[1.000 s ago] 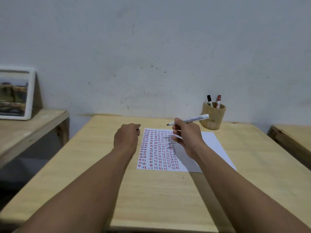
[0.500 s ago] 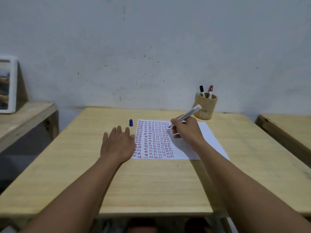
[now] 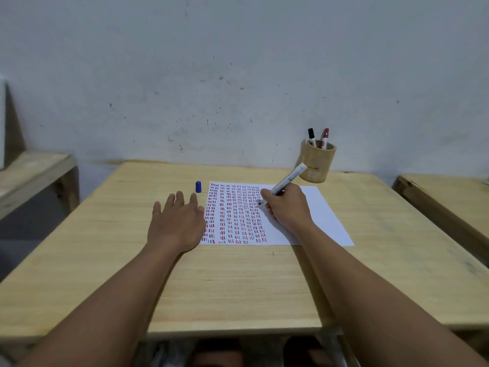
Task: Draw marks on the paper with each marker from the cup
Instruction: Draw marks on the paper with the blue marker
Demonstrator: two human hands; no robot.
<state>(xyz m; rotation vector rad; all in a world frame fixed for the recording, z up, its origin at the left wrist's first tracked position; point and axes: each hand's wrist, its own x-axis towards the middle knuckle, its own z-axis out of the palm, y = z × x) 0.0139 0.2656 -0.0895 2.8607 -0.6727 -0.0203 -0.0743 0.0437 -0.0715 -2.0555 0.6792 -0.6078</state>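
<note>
Two bare forearms reach in from the near edge of the wooden table (image 3: 238,287), one from each near corner, and meet toward the middle. The left hand (image 3: 176,223) lies palm down with its fingers spread and straight, holding nothing; its thumb side touches or just overlaps the left edge of the paper (image 3: 317,207), and which of the two cannot be told. The sheet sits past the table's middle, a little toward the right side, and most of it, from its left edge on, is filled with columns of short red and dark dashes, while the strip along its right edge is blank. The right hand (image 3: 287,207) rests on the sheet, curled closed around a white marker (image 3: 288,178) in a writing grip. The tip is at the paper among the dashes near the sheet's far half, and the barrel slants up and away toward the far right corner. Just beyond the left hand's fingertips, a small blue cap (image 3: 198,187) stands upright on the bare wood beside the sheet's far left corner. Near the far edge, toward the right corner, stands a wooden cup (image 3: 317,165) holding a black marker (image 3: 311,137) and a red marker (image 3: 324,137), both upright
</note>
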